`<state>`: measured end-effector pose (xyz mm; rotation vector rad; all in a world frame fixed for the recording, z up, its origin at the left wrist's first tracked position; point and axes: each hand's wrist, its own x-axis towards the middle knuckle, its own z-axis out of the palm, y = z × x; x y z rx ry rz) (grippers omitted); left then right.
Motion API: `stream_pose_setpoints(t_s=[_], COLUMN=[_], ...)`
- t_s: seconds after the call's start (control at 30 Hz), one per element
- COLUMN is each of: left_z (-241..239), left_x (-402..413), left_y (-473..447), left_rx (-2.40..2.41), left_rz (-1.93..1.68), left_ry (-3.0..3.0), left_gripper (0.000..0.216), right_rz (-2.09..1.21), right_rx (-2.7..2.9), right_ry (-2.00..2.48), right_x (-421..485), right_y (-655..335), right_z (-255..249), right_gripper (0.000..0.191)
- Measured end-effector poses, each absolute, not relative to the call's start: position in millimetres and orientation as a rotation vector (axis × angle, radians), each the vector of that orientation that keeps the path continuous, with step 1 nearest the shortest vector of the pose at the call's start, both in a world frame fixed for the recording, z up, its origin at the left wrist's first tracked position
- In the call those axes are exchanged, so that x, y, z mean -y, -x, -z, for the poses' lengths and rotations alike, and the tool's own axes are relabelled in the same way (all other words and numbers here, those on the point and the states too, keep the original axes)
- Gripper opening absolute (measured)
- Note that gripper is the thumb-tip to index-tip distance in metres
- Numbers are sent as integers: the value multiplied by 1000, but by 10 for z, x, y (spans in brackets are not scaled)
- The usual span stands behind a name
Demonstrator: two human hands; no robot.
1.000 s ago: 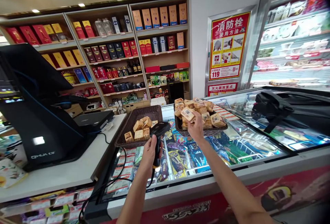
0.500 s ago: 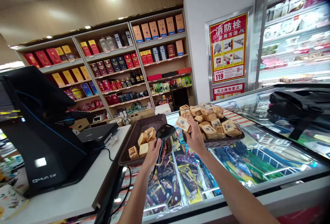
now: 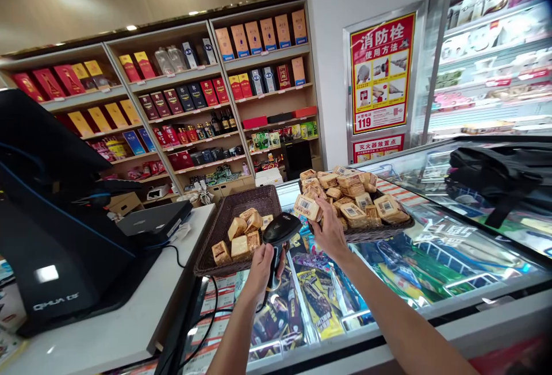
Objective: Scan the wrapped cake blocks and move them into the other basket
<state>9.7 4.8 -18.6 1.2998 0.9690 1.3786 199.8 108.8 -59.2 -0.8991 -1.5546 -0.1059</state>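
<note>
Packet with a barcode label (image 3: 307,207), held just above the left end of the fuller basket (image 3: 373,233) near the centre of the frame, looks light and fairly soft inside a thin clear wrapper. That film could be slippery, and a hard squeeze would probably dent what it covers, so a gentle pinch at the side edges, off the label, should suit it best. The right hand (image 3: 331,232) has it that way, thumb and fingers closed on its right edge, label uncovered. The left hand (image 3: 262,264) is wrapped around the handle of a black scanner (image 3: 282,227), which looks stiff and a little top-heavy; its head is just beside the packet, though I cannot tell how wide the gap is.

Both baskets rest on the glass top of a freezer (image 3: 474,332), smooth enough that wicker might slide. The second basket (image 3: 265,196), left of centre, carries a few similar packets. At the left of the frame a white desk (image 3: 116,335) bears a black terminal (image 3: 64,237). Shelves of boxes (image 3: 276,103) fill the upper left and centre, a red poster (image 3: 382,73) hangs upper right, and a black bag (image 3: 478,179) lies at the right.
</note>
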Motion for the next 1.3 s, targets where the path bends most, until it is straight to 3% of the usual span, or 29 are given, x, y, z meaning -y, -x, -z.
stream_pose_setpoints(t_s=[0.3,0.47,0.67,0.93,1.13,1.3], left_z=[251,261,250,281,313,289], left_x=[-94,-114,-199,-249,-227,-196], left_y=[-112,-176,-78,-12,-109,-167], left_rx=[-942,-1005,-1195,-1195,-1167,-1155], left_rz=[-1319,-1498,-1846,-1831,-1749,-1709], left_ry=[-1302,-1188,-972,-939,-998,-1056], left_gripper=[65,63,62,61,62,60], right_rz=[95,102,-21,-109,116,334], right_rx=[1562,1622,1854,1876,1903,1706], right_ry=[921,984,1087,1354,1286,1605], right_x=[-1072,-1042,-1368,-1875,-1552,-1373], right_y=[-2002,-1934,-1407,-682,-1308,-2164], right_z=[622,625,473,346,323,341], right_gripper=[48,45,40,31,34,35])
